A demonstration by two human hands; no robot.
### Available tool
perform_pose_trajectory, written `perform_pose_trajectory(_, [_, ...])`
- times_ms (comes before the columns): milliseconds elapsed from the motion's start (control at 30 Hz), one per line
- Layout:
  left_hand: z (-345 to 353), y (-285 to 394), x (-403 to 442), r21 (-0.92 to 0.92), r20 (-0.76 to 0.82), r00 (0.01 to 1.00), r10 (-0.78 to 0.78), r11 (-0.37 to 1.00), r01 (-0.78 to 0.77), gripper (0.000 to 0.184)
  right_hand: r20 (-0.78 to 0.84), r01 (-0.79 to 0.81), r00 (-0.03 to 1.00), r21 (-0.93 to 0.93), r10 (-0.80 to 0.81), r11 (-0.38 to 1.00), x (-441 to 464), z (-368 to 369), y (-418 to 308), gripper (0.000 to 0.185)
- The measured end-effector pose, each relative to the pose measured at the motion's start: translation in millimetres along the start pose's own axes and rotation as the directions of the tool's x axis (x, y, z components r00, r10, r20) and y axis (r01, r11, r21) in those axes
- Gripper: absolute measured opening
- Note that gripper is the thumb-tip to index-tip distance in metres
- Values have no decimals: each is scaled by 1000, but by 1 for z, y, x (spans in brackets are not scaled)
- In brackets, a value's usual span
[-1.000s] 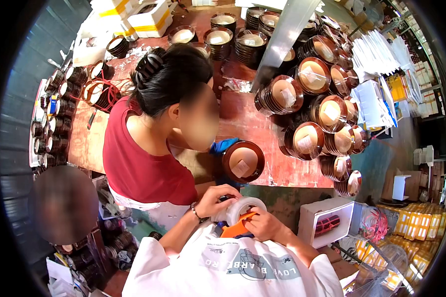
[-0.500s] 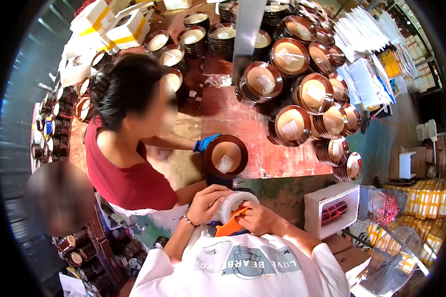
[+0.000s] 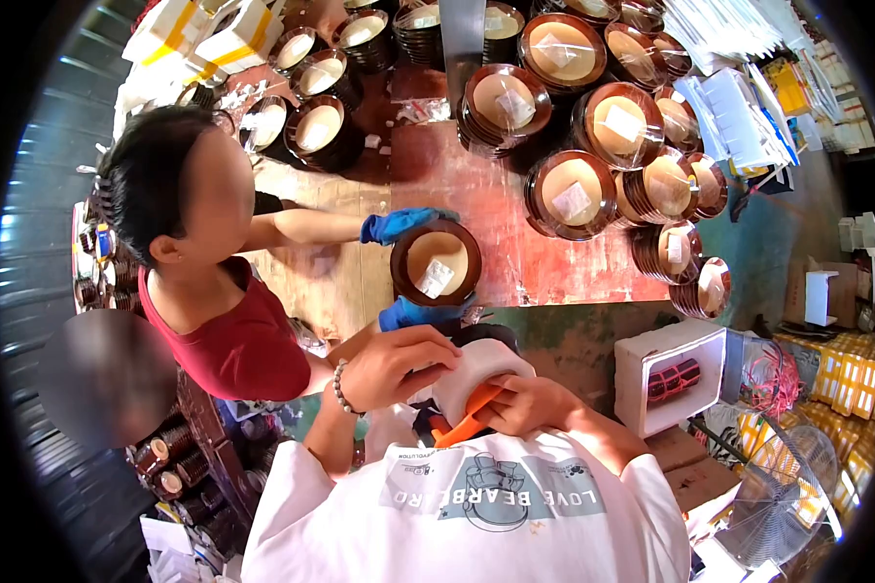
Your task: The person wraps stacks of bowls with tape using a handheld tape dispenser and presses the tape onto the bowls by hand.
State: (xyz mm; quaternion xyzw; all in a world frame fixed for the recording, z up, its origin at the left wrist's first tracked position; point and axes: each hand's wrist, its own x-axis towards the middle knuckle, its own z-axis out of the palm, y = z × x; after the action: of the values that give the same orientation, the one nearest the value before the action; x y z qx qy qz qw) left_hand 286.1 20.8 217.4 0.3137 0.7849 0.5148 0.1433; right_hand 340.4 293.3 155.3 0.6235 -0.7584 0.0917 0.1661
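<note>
My right hand point(image 3: 527, 403) is wrapped round the orange handle point(image 3: 472, 413) of a tape dispenser carrying a wide whitish roll point(image 3: 481, 369). My left hand point(image 3: 399, 367), with a beaded bracelet at its wrist, is beside the roll's left edge. Its fingers are bent and close together; whatever is between them is too small to make out. Just beyond, a co-worker's blue-gloved hands point(image 3: 406, 225) hold a brown-rimmed bowl point(image 3: 437, 262), tilted, a white packet inside. The nearer glove point(image 3: 423, 313) is under its rim, close to my left hand's fingers.
Stacks of similar bowls point(image 3: 572, 194) stand on the red-topped table point(image 3: 515, 282), several under clear wrap. The co-worker point(image 3: 228, 325) is at left. A white foam box point(image 3: 642, 389) and a fan point(image 3: 773, 486) are at right. Foam boxes point(image 3: 238, 39) lie at far left.
My left hand has lifted off the roll, and the roll has turned. The co-worker leans back left; both gloves now show on the bowl. The view has shifted.
</note>
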Motion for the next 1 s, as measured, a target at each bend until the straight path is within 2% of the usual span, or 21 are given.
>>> perform_pose_trajectory(67, [-1,3,6,44,58,998,34,998,-36,21,10,28,1000,-29,-28,999,-2,0,3,15])
perform_pose_trajectory(200, [3,5,9,48,53,999,0,999,-2,20,11,63,998,-30,-63,998,-3,-1,9,18])
perform_pose_trajectory(267, [7,1,7,-27,-68,998,9,1000,-11,26,-2,56,998,-17,-56,998,-3,-2,11,20])
perform_pose_trajectory(300, [9,4,7,-26,-70,998,4,1000,-6,26,-8,69,998,-48,-69,996,-3,-3,14,20])
perform_pose_trajectory(367, [12,11,7,-69,-194,977,-83,995,71,28,-17,84,996,-76,-85,994,-1,-3,19,21])
perform_pose_trajectory(500, [10,8,-3,11,-174,985,17,1000,-15,28,2,92,996,-152,-93,984,-3,1,21,21])
perform_pose_trajectory(567, [10,9,-8,-5,-161,986,-39,999,39,22,24,121,993,-171,-119,978,-3,2,21,21])
perform_pose_trajectory(633, [9,7,-10,-34,-165,986,-28,999,23,24,-7,105,994,-114,-106,988,-1,2,24,23])
perform_pose_trajectory(700, [9,10,-8,-76,-225,972,-72,996,57,29,-20,121,992,-144,-125,982,3,2,28,23])
perform_pose_trajectory(733, [8,17,-8,-119,-213,963,-168,982,145,36,-30,132,990,-177,-139,975,5,3,30,23])
perform_pose_trajectory(767, [8,16,-7,-119,-218,961,-170,982,147,36,-32,136,989,-175,-144,975,7,2,32,23])
perform_pose_trajectory(833, [6,12,-7,-26,-180,983,-22,1000,18,40,-65,161,982,-194,-176,968,10,0,37,22])
perform_pose_trajectory(900, [5,12,-11,-49,-165,984,-75,997,68,38,-72,162,981,-202,-180,966,10,1,36,23])
perform_pose_trajectory(1000, [4,6,-15,-44,-199,980,6,999,-15,36,-66,185,977,-222,-204,957,10,1,39,23])
